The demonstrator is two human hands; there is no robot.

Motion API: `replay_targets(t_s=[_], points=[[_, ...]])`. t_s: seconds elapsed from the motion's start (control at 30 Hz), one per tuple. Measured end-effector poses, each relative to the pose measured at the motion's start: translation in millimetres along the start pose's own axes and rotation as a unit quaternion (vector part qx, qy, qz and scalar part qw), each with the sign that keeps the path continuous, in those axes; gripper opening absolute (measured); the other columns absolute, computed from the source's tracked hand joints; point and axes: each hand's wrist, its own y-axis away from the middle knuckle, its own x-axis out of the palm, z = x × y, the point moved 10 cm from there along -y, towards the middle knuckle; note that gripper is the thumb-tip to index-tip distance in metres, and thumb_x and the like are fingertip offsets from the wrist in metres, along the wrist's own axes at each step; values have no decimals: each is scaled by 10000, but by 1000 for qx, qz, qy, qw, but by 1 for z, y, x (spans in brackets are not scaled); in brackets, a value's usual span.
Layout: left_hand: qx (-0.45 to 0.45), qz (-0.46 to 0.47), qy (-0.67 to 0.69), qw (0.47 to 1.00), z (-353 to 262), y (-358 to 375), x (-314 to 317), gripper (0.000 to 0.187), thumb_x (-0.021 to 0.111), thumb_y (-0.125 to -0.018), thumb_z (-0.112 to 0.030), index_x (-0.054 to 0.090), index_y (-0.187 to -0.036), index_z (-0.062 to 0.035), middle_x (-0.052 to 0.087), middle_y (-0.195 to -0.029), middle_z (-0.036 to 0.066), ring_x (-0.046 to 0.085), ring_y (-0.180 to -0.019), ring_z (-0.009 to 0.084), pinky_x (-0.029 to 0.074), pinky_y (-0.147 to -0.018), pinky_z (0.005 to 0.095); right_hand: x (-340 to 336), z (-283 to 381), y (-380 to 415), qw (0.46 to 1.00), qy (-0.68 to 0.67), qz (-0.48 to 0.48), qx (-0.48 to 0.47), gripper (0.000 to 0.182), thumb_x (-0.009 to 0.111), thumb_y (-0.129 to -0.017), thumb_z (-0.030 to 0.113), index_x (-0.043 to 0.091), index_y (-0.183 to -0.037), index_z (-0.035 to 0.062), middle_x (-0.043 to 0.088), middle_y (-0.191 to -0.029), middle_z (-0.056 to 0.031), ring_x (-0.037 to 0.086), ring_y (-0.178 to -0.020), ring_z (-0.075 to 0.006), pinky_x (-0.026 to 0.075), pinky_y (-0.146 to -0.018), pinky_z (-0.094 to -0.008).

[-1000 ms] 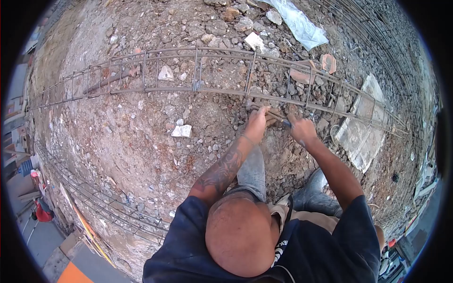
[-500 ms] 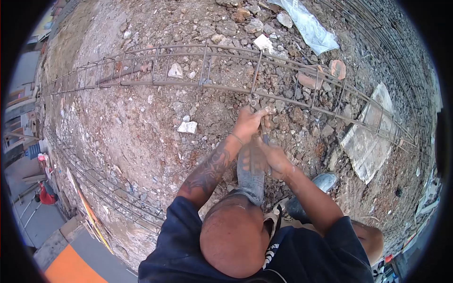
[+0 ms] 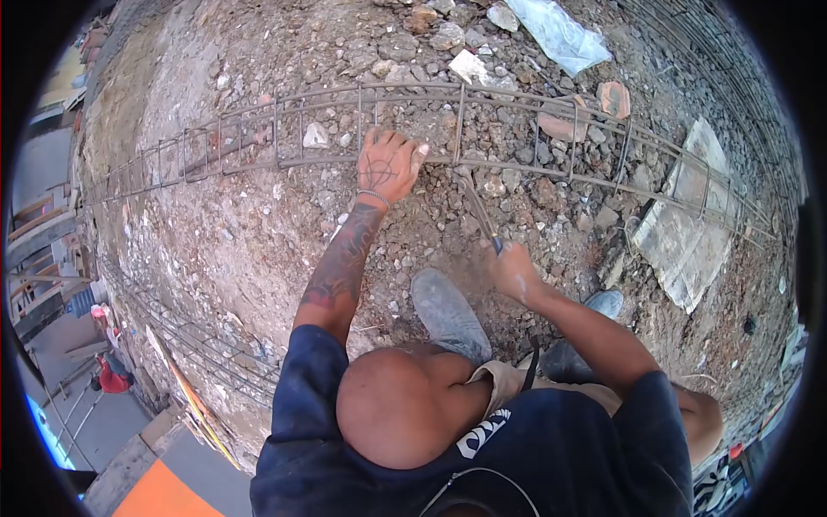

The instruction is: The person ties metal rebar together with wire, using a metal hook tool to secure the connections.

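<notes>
While the left hand [image 3: 388,164] lies spread, fingers splayed, on the near bar of a long rebar cage [image 3: 284,129] stretched across rubble-strewn ground [image 3: 258,233], the right hand [image 3: 514,270] grips a thin tying tool [image 3: 479,209], its tip touching the same bar just beside.

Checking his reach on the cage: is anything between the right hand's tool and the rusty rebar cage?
Nothing visible. The thin metal tool in the right hand runs unobstructed up to the long rusty rebar cage; the left hand rests on the cage, off to the side.
</notes>
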Motion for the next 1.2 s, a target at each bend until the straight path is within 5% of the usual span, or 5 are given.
replay_targets(t_s=[0.23, 0.43, 0.67, 1.0, 1.2], points=[[-8, -9, 23, 1000, 4, 7, 3, 403, 433, -957, -359, 681, -832, -66, 679, -834, 118, 625, -824, 279, 394, -927, 418, -114, 34, -41, 867, 486, 71, -86, 294, 454, -955, 255, 558, -1002, -16, 656, -824, -222, 663, -715, -362, 559, -644, -441], [-17, -11, 32, 999, 8, 3, 5, 396, 435, -948, -351, 676, -801, -73, 668, -769, 102, 622, -782, 279, 402, -887, 422, -83, 8, -32, 908, 399, 62, -114, 273, 518, -905, 248, 531, -1021, 1, 649, -805, -225, 646, -722, -416, 532, -649, -488], [33, -143, 153, 977, -6, 10, -33, 172, 635, -831, -183, 644, -969, -80, 607, -1055, 80, 570, -1008, 269, 406, -927, 418, -34, -26, -9, 920, 199, -305, -143, 368, 616, -816, 149, 469, -1102, -29, 549, -1093, -298, 584, -974, -433, 478, -780, -512], [306, -153, 74, 937, -65, 26, -27, 212, 625, -758, -109, 639, -970, -121, 621, -965, 23, 625, -913, 198, 523, -749, 345, -31, -51, -10, 974, 144, -148, -99, 284, 592, -833, 179, 473, -1021, 2, 632, -796, -269, 614, -746, -460, 492, -678, -522], [276, -82, 162, 944, -57, 12, -14, 239, 613, -767, -94, 635, -1004, -122, 629, -983, 49, 643, -860, 227, 542, -693, 356, -49, -45, -14, 968, 186, -161, -50, 291, 573, -885, 292, 584, -960, 11, 624, -818, -285, 610, -790, -454, 476, -693, -510]])
